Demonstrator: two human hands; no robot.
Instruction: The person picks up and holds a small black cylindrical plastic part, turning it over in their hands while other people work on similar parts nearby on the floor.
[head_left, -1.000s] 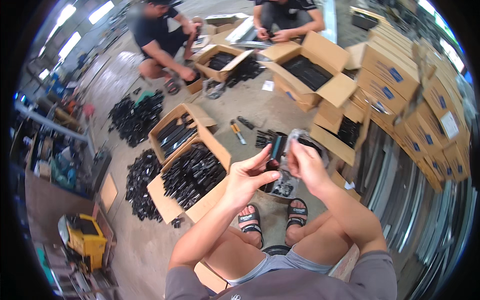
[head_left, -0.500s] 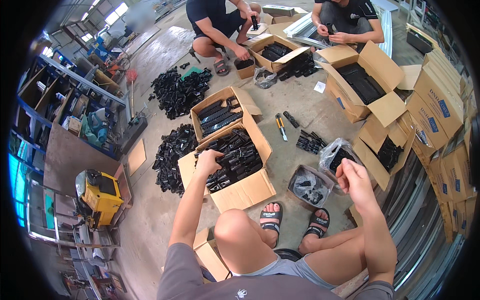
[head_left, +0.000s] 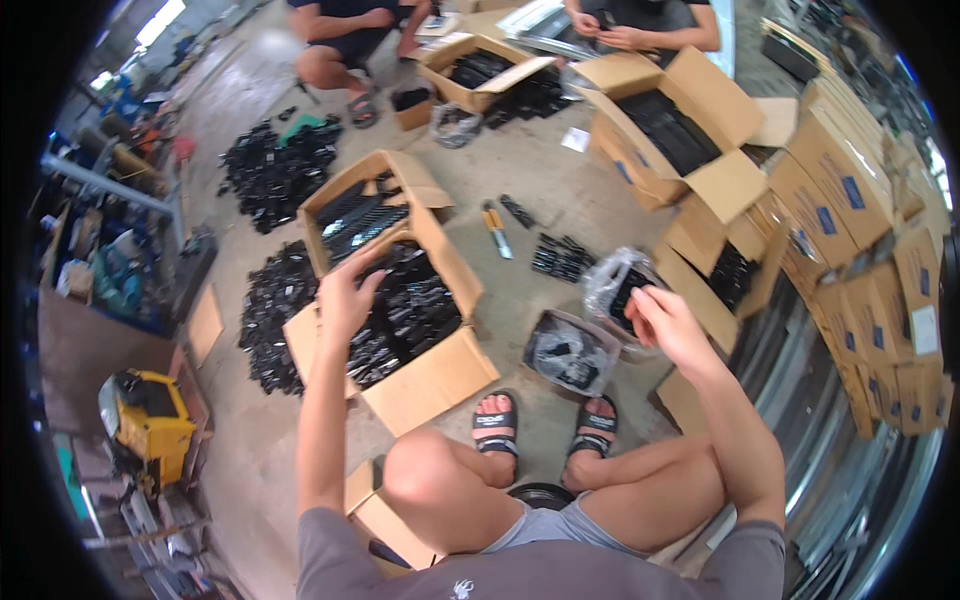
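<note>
My left hand [head_left: 346,300] is over the left side of an open cardboard box [head_left: 430,395] filled with black parts [head_left: 415,305]. Its thumb and fingers are apart, and nothing shows between them. On the right, my right hand [head_left: 668,322] is closed, fingertips bent together, just beside a clear plastic bag [head_left: 605,275] of small black pieces. Whether a small piece is in those fingers cannot be made out against the dark contents. Left of that hand stands a small bin [head_left: 540,375] with plastic and black pieces inside.
Black parts lie in heaps [head_left: 275,320] left of the box. A yellow-handled cutter [head_left: 492,222] and a row of black parts [head_left: 562,257] are on the floor. Open cartons [head_left: 640,165] and stacked cartons [head_left: 830,190] stand at right. Two people crouch at the far side.
The whole view has shifted, so the scene sits further left and higher. My left hand has opened and lifted toward the box's left edge. The right hand has come closer to the plastic bag.
</note>
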